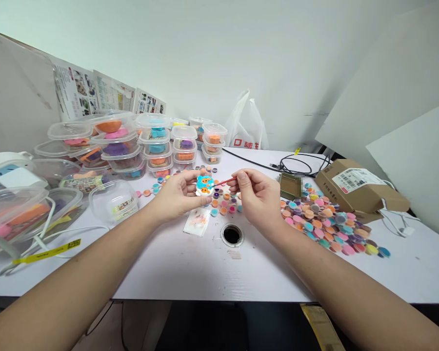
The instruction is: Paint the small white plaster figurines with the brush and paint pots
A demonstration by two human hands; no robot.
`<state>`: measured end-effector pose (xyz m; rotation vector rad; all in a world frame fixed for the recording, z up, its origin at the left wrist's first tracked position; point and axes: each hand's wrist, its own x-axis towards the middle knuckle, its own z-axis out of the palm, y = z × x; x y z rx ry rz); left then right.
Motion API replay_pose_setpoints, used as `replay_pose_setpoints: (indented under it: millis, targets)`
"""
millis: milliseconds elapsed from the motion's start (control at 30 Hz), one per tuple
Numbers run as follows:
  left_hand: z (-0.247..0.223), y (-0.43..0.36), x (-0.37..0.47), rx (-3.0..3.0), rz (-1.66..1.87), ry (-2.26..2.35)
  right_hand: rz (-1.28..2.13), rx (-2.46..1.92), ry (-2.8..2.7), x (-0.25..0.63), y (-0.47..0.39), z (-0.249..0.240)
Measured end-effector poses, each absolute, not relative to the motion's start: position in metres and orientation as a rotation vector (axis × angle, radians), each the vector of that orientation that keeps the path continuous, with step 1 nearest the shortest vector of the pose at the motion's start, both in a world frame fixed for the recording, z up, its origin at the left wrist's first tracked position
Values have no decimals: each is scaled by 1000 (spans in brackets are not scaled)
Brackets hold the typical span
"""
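Left hand (183, 191): fingers pinching blue-and-orange figurine (204, 184). Right hand (258, 195): fingers pinching red brush (225, 182), tip at figurine.
Beyond fingertips, white bag (246, 124): red "口味" legible, third character partial. Right of right fingers, carton (340, 187): white label (359, 178), print too small.

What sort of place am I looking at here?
It looks like a craft table, perhaps in a small workshop: the left hand holds a small blue-and-orange figure, the right hand a thin red brush, and many little paint pots lie heaped nearby.
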<state>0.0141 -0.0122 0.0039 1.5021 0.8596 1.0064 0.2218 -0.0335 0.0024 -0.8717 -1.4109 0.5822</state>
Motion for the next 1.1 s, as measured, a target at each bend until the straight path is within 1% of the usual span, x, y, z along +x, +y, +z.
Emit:
replay_pose_setpoints:
  millis: [300,600,1100]
  targets:
    - [1,-13,14,1609,1066,846,518,-791,-1421,220,-36,1]
    - [1,-14,15,1821,1136,977,453,-816,-1419,221,-38,1]
    - [2,-15,13,1863,1141,1021,536,-777,-1446,222,-36,-2]
